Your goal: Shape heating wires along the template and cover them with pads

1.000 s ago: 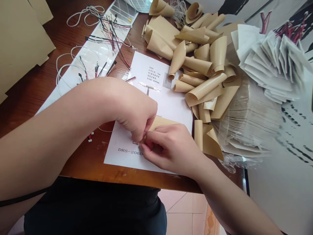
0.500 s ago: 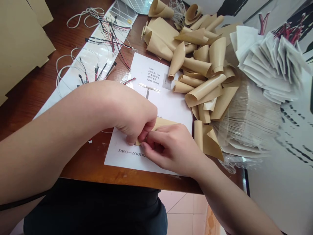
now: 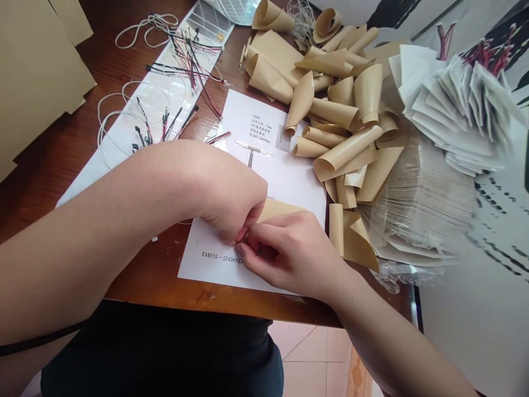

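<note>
A flat piece of tan paper [image 3: 281, 208] lies on a printed white sheet [image 3: 301, 182], mostly covered by my hands. My left hand [image 3: 231, 193] reaches over from the left, fingers bent down and pinched at the near-left corner of the tan paper. Right up against it, my right hand [image 3: 289, 251] has thumb and forefinger pressed together at the same corner. Both sets of fingertips almost touch, and what exactly sits between them is largely hidden. Above the hands, a strip of clear tape [image 3: 254, 149] shows on the white sheet.
Curled tan paper pieces [image 3: 349, 149] are heaped to the right. Behind them stand a plastic-wrapped stack of thin sheets [image 3: 425, 193] and white pads with red and black wires [image 3: 450, 105]. Loose wires [image 3: 192, 60] lie at the back left, near tan cardboard [image 3: 41, 82].
My left fingertips have come slightly closer to my right ones, and the tan corner that showed between them is now mostly covered. The view has shifted a little.
</note>
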{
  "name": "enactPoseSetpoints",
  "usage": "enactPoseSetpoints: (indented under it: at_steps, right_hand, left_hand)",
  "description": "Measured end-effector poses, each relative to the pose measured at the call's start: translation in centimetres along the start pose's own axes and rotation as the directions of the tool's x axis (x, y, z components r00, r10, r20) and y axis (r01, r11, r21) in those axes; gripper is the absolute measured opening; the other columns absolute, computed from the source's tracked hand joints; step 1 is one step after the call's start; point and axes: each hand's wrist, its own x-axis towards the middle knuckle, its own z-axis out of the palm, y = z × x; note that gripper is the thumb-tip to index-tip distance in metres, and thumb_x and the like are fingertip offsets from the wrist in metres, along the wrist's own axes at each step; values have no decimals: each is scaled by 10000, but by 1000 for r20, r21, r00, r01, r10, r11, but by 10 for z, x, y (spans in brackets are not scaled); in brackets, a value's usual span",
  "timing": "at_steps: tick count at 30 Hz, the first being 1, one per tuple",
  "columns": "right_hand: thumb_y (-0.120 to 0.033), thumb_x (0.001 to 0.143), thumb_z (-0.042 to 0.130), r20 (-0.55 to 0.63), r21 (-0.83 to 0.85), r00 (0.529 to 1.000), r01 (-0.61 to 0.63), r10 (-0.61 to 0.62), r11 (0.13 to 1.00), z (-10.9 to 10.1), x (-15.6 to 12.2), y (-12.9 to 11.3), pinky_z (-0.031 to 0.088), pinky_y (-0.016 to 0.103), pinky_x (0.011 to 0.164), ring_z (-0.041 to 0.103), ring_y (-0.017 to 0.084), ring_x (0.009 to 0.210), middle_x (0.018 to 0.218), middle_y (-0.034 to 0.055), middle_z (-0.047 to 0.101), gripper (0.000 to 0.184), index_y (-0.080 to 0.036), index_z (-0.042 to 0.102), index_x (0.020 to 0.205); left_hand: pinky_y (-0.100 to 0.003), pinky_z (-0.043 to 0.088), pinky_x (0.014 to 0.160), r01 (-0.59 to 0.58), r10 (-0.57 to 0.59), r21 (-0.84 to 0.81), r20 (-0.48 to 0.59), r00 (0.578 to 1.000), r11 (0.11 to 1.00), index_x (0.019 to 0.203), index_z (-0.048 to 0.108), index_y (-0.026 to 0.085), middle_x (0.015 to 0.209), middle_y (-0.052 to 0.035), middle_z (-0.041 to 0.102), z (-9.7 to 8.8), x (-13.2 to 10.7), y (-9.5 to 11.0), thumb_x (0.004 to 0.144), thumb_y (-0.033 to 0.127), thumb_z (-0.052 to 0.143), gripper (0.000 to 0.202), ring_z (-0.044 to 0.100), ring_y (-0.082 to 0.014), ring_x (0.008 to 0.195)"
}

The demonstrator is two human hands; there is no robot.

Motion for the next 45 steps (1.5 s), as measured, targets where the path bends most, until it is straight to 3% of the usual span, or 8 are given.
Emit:
enactPoseSetpoints:
  at_steps: [6,14,20,27,34,37,41,45]
  right_hand:
    - [-185,862,593,12,-2,1000,-23,23,1000,1,0,-1,256,253,517,390,61,482,536,-60,512,259,-189,506,618]
    - [-163,850,606,1,53,1000,-12,12,999,-1,3,-2,272,233,518,394,56,489,548,-64,523,251,-189,503,623]
    - [-168,847,604,1,46,1000,-23,23,999,0,2,-2,279,236,518,389,61,491,540,-68,510,263,-194,494,609]
    - [-182,872,584,0,52,1000,-22,22,998,0,1,-1,287,238,521,384,68,493,545,-57,525,252,-195,529,627]
    - [-182,878,597,-18,38,1000,5,-4,999,1,2,0,277,244,511,380,70,484,541,-57,525,251,-198,540,634]
    - [-179,876,602,-28,35,1000,13,-12,999,2,2,1,276,241,509,374,69,486,540,-60,514,251,-197,538,634]
    - [-170,867,607,-30,44,999,11,-9,999,2,2,1,279,234,509,368,65,489,537,-65,498,260,-195,521,623]
    - [-166,862,602,-19,45,1000,6,-5,999,2,1,-1,283,234,512,383,65,492,544,-62,510,251,-195,526,624]
  left_hand:
    - [-449,564,899,-60,61,116,-7,998,991,950,771,243,748,1,694,0,2,-3,681,405,620,349,714,-322,995]
    - [-465,556,929,-36,34,106,24,999,994,968,762,257,780,3,700,-1,0,-2,692,373,608,337,708,-319,1014]
    - [-576,464,1050,57,-55,-25,72,996,998,950,758,240,895,-21,699,-2,0,-1,681,327,629,310,640,-403,1173]
    - [-515,534,937,-53,53,85,4,999,995,906,752,244,694,11,666,-1,-1,-2,688,356,611,283,701,-330,990]
    - [-483,541,940,-87,92,111,-41,995,990,940,761,262,703,-4,666,-1,-4,-1,672,387,601,336,692,-344,1033]
    - [-498,525,977,-62,60,-15,-112,992,998,967,760,253,714,-7,661,-2,-4,0,658,411,619,375,678,-373,1096]
    - [-559,489,1004,67,-80,-177,-67,995,982,917,756,228,724,-22,666,-1,-4,0,668,331,643,292,668,-410,1106]
    - [-529,512,990,0,0,-15,-13,1000,1000,916,756,225,752,-18,681,-1,-3,1,687,326,614,287,677,-374,1087]
